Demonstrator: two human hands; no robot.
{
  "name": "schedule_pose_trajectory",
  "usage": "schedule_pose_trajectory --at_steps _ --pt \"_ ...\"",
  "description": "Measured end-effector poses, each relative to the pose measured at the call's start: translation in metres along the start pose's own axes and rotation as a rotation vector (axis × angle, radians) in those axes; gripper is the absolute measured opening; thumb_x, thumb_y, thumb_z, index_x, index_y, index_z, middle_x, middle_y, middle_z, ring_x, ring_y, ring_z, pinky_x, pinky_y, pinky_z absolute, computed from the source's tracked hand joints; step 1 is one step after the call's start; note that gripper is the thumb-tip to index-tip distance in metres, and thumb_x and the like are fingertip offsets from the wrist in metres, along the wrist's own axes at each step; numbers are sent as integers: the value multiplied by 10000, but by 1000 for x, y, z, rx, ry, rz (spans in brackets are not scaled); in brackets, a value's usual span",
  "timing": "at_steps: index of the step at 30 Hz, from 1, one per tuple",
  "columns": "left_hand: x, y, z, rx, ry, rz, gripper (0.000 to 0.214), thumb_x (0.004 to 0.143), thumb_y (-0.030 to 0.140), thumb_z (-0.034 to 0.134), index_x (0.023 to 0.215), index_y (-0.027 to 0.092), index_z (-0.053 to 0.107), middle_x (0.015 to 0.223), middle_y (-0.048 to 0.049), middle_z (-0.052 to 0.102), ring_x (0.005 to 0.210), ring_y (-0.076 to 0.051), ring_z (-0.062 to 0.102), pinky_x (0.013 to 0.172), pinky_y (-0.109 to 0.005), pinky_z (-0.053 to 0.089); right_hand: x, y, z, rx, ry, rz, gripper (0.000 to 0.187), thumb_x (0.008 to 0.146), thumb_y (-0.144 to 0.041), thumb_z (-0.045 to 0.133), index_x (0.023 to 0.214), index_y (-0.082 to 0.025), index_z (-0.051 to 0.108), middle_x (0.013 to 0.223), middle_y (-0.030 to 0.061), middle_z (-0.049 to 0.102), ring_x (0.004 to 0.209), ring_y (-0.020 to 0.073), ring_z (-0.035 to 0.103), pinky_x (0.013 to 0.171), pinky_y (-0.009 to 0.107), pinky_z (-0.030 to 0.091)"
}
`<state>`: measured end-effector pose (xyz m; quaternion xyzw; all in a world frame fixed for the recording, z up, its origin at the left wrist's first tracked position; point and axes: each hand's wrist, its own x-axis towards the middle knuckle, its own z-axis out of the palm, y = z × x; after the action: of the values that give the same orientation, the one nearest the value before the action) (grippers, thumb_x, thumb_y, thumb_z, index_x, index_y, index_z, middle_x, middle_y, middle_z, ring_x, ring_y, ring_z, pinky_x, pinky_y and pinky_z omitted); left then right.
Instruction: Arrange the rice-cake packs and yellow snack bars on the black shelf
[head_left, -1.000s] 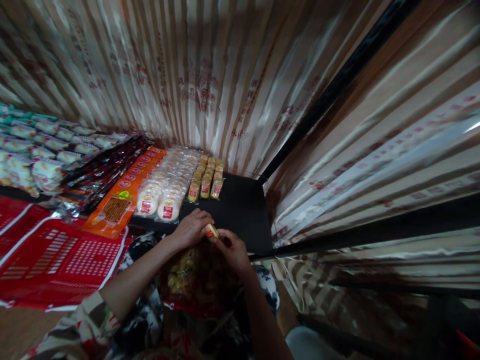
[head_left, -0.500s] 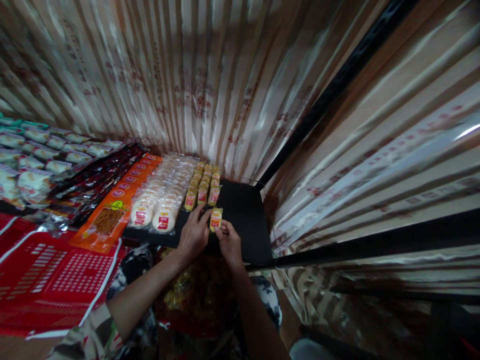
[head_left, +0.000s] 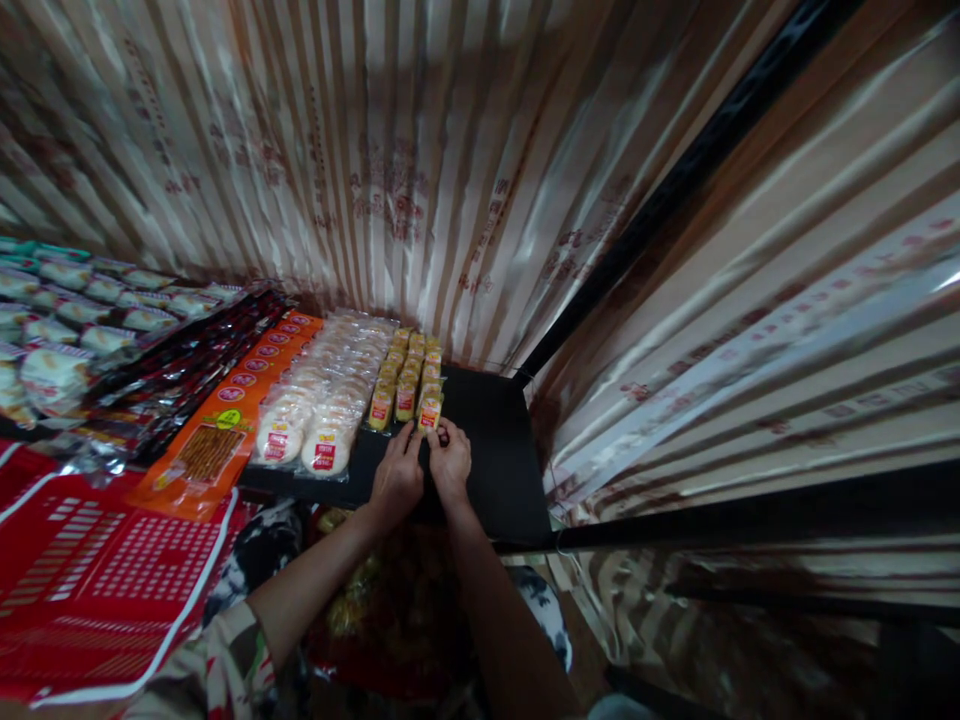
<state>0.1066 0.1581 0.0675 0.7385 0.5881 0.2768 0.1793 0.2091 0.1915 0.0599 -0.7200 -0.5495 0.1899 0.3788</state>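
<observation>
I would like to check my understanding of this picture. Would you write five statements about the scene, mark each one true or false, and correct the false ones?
1. The yellow packets stand in three lines on the black surface. True.
2. The right hand is well away from the yellow packets. False: its fingertips are at the front packet of the right-hand line.
3. The orange packet lies to the left of the white round packs. True.
4. The left hand is on the orange packet. False: it is beside the right hand, at the near end of the yellow lines.
5. The red basket is at the lower left. True.
</observation>
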Motion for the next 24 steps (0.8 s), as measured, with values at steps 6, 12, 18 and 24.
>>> schedule_pose_trajectory --at_steps 6,12,18,24 --pt "10 -4 5 2 14 30 554 750 55 376 1301 82 424 1380 -145 417 1255 -233 398 1060 -374 348 6 -3 5 -60 -29 3 291 819 -365 478 1019 -224 636 851 42 611 825 191 518 742 276 392" --pt "12 -11 10 57 67 69 524 756 59 385 1274 81 456 1366 -148 439 1252 -241 414 1052 -379 364 11 -3 8 -97 -46 -21 322 823 -359 479 1073 -199 604 875 43 627 853 197 522 767 284 391" --pt "12 -20 19 84 184 190 472 798 68 365 1259 68 464 1311 -165 498 1232 -222 447 1017 -369 417 13 1 14 -159 -57 -61 341 841 -345 453 1114 -189 587 910 55 629 873 196 528 795 289 398" --pt "11 -23 23 109 234 244 447 807 70 367 1239 41 479 1289 -188 513 1233 -219 453 1015 -355 425 10 3 15 -87 31 -86 443 858 -373 401 1228 -155 509 1124 104 591 979 210 518 859 320 402"
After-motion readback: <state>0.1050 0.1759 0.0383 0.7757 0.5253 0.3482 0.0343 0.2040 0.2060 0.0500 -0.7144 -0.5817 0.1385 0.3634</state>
